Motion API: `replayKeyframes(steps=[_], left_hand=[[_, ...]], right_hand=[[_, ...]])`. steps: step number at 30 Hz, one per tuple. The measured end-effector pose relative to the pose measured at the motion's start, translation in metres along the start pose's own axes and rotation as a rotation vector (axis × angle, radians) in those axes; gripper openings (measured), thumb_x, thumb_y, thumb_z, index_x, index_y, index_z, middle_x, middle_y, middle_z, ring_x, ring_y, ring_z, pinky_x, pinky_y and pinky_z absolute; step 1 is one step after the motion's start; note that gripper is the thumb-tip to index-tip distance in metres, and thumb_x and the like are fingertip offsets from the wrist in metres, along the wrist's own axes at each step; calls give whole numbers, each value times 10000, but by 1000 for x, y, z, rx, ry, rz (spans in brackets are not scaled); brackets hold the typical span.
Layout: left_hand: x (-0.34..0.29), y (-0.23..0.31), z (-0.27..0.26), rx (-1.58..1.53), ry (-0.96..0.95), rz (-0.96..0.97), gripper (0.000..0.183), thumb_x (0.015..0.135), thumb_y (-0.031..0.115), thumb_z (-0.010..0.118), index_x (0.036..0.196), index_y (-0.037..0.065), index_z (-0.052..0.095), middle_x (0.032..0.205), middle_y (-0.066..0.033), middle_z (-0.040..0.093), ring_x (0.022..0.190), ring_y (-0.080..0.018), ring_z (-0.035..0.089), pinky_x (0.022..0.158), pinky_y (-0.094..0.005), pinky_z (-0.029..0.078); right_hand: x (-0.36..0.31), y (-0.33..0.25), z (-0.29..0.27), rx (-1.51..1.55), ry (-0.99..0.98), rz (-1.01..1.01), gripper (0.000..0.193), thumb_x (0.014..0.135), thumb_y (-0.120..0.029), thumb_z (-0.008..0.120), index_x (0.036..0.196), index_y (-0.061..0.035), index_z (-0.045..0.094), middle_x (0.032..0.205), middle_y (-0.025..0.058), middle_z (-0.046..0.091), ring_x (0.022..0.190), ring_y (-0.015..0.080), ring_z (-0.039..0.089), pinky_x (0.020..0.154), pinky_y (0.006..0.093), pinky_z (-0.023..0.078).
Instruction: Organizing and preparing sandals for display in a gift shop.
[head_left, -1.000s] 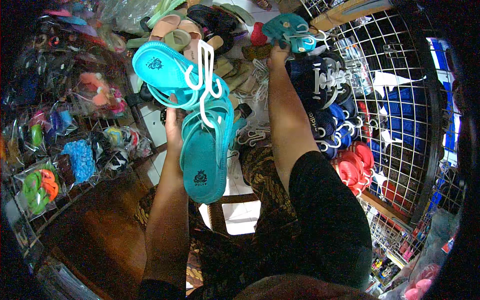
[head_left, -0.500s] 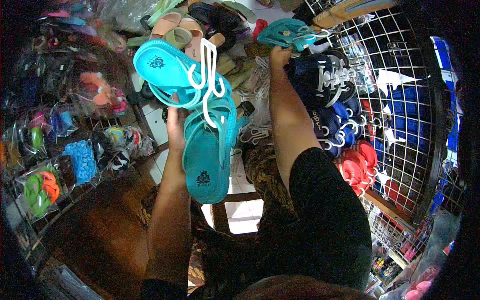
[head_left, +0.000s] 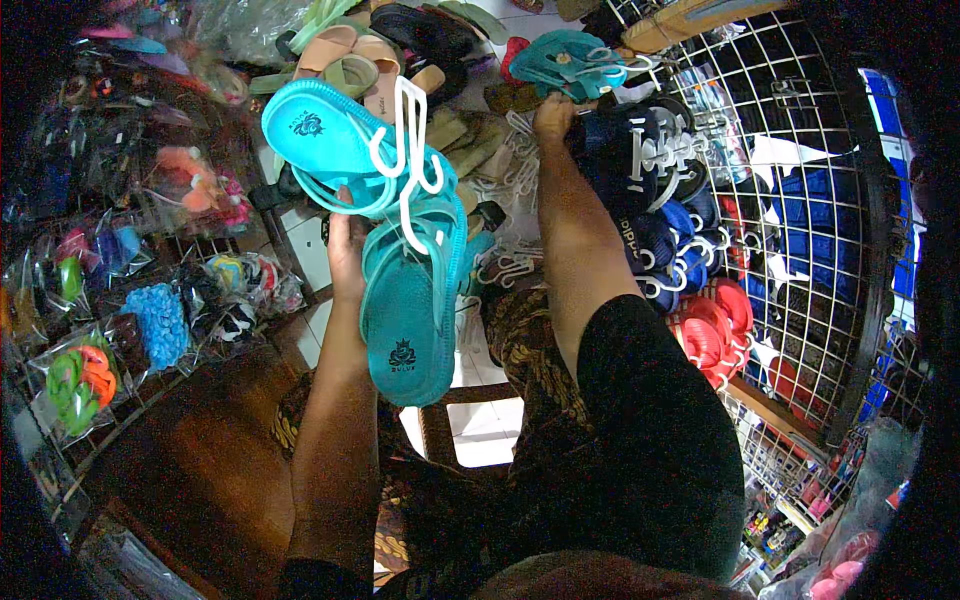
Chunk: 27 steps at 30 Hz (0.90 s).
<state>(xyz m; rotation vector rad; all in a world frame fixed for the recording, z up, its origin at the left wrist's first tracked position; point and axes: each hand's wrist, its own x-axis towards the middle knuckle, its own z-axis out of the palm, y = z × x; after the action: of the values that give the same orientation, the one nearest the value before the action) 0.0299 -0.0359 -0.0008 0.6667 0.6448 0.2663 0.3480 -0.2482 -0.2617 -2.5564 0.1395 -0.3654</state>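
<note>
Left hand (head_left: pixel 346 245) grips two turquoise sandals (head_left: pixel 408 325), while the right hand (head_left: pixel 554 116) grips at least one teal sandal (head_left: pixel 546 66).

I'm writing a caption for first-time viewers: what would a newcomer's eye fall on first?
Probably the bright turquoise sandals on a white hanger, held up left of centre in the left hand. Next, perhaps, the teal sandals by the right hand near the top, then the red footwear stacked at right.
</note>
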Motion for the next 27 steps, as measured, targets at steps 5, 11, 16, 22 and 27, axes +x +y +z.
replayKeyframes(steps=[5,11,16,22,27], left_hand=[[1,-3,-2,76,80,41,502,997,354,506,1377,31,450,1355,-86,522,1216,-216,510,1018,-383,400],[2,-5,-10,173,93,93,528,991,350,518,1401,28,429,1398,-97,485,1257,-218,476,1048,-384,368],[4,-3,-13,222,71,101,538,981,359,533,1397,32,434,1402,-103,478,1250,-233,481,1051,-392,369],[0,2,-5,181,-1,77,566,957,413,554,1363,32,453,1331,-123,526,1143,-252,553,972,-404,449],[-2,11,0,222,10,57,563,948,440,548,1333,37,469,1262,-123,574,1055,-251,606,904,-401,503]], right_hand=[[3,4,17,491,237,144,468,783,-226,664,1129,80,585,1120,298,618,1045,455,582,940,463,455],[16,19,33,326,321,103,510,741,-197,649,1147,94,546,1109,301,602,1035,455,595,902,475,475],[17,32,50,465,223,318,586,737,-238,681,1183,96,500,1123,306,585,1014,453,598,881,470,492],[32,26,91,-68,499,354,845,772,-368,711,1371,98,340,1158,314,571,1072,446,578,1006,502,410],[9,-12,71,-435,-738,529,756,843,-468,617,1400,-7,398,1323,236,504,1166,430,524,1034,569,359]])
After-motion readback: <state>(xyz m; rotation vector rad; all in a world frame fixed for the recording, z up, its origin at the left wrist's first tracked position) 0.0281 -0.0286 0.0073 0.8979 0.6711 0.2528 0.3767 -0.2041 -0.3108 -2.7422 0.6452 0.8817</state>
